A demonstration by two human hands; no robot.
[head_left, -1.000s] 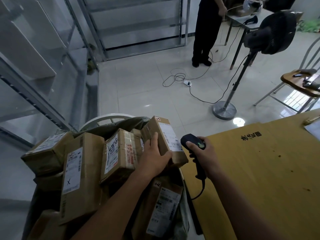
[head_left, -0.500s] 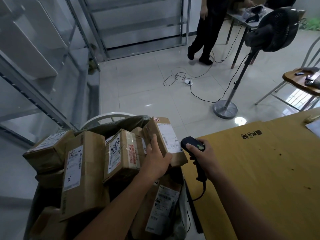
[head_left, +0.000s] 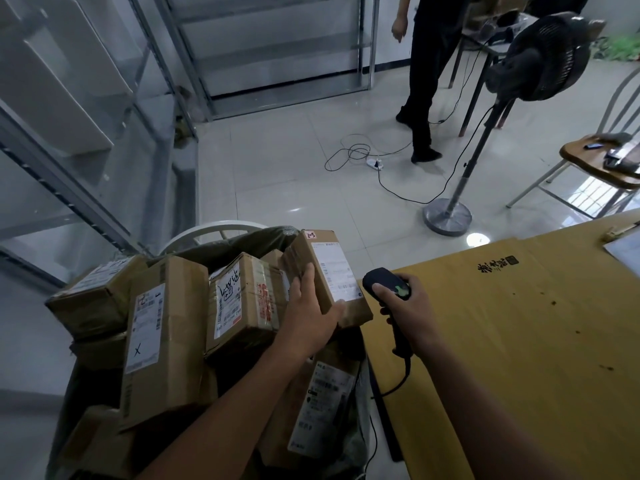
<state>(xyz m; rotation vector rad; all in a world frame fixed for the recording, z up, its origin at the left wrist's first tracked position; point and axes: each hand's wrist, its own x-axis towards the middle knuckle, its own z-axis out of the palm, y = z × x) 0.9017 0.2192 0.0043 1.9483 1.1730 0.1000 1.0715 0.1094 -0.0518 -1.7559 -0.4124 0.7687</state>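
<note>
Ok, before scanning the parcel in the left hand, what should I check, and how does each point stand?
1. Grip: the left hand holds the parcel: ok.
2. The shipping label faces up: ok.
3. Label print clear of the thumb: cannot tell, too blurred.
4. The right hand grips the barcode scanner: ok.
5. Scanner aimed at the label: cannot tell, no beam shows.
6. The scanner cable hangs free beside the table: ok.

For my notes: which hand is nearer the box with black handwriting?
Left. The left hand grips a parcel beside the handwritten box; right hand holds a scanner farther right.
</note>
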